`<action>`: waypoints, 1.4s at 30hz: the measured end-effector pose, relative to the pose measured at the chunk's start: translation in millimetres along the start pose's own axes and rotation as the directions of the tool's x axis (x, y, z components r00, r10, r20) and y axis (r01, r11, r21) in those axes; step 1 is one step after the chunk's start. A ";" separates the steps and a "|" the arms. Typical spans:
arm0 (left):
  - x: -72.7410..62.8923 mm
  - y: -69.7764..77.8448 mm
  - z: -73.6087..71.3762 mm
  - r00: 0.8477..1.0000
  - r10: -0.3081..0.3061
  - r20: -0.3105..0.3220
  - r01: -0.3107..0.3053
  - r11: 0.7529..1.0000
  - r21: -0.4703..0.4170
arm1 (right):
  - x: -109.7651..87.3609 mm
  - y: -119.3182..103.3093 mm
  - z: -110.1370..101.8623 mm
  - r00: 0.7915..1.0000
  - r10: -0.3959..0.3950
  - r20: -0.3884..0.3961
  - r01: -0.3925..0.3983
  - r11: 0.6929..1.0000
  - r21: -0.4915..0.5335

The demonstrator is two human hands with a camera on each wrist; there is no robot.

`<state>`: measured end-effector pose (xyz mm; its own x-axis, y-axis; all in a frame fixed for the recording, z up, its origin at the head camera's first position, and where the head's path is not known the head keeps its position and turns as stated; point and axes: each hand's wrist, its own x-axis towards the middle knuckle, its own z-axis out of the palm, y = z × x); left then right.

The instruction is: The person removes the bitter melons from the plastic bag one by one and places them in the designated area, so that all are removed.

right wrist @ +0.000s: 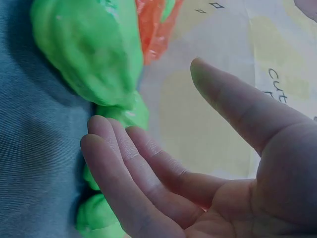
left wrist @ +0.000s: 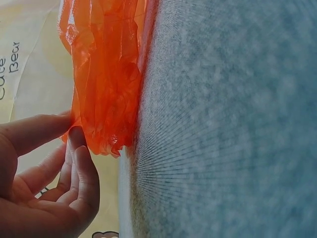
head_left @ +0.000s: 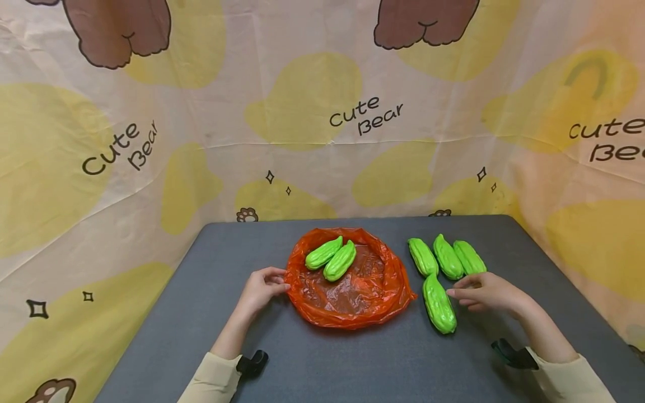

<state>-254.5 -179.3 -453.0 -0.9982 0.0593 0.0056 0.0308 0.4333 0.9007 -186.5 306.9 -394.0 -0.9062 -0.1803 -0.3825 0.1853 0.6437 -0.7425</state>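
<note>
Right hand (head_left: 486,292): at the near right of the gourd group, thumb standing well away from the fingers, which are extended with a slight bend. Nothing is held. The front gourd (head_left: 439,305) lies on the table (head_left: 373,364) just to the left of the fingertips, its narrow end pointing away from the person and its thick end toward them. Whether the fingertips touch it cannot be determined from the views supplied.

Left hand (head_left: 262,288): pinching the left edge of the orange-red plastic bag (head_left: 322,320) between thumb and fingers; the left wrist view confirms the film between the tips. The bag sits on the table with its mouth spread wide and its rim bunched into a ring. Two green gourds lie inside, side by side, toward the far left of the ring: a left one (head_left: 324,253) and a right one (head_left: 340,261).

Surroundings: three more gourds lie beyond the front one, namely a left (head_left: 422,257), a middle (head_left: 448,257) and a right (head_left: 470,257). The left one's near end appears to meet the front gourd's narrow tip. The right one lies just beyond the right hand. The front gourd stands between the right hand and the bag. A printed cloth (head_left: 312,112) hangs behind the table.
</note>
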 end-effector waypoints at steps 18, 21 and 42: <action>0.9 -2.8 -1.9 1.000 -0.006 -0.003 0.006 1.000 0.004 | 7.9 -29.6 -2.7 0.995 -0.089 -0.050 0.089 0.996 0.001; 0.8 -2.5 -1.8 1.000 0.000 -0.003 0.000 1.000 -0.001 | 12.1 -35.2 -0.5 0.994 -0.092 -0.060 0.094 0.995 0.022; -2.0 -1.4 -1.7 1.000 -0.029 -0.005 0.029 1.000 -0.011 | 42.8 -69.8 14.6 0.989 -0.127 -0.080 0.131 0.990 0.048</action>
<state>-252.6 -181.6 -453.6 -0.9989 0.0423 -0.0188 0.0010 0.4252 0.9051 -232.7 243.4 -366.6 -0.9499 -0.2005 -0.2396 0.0829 0.5777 -0.8120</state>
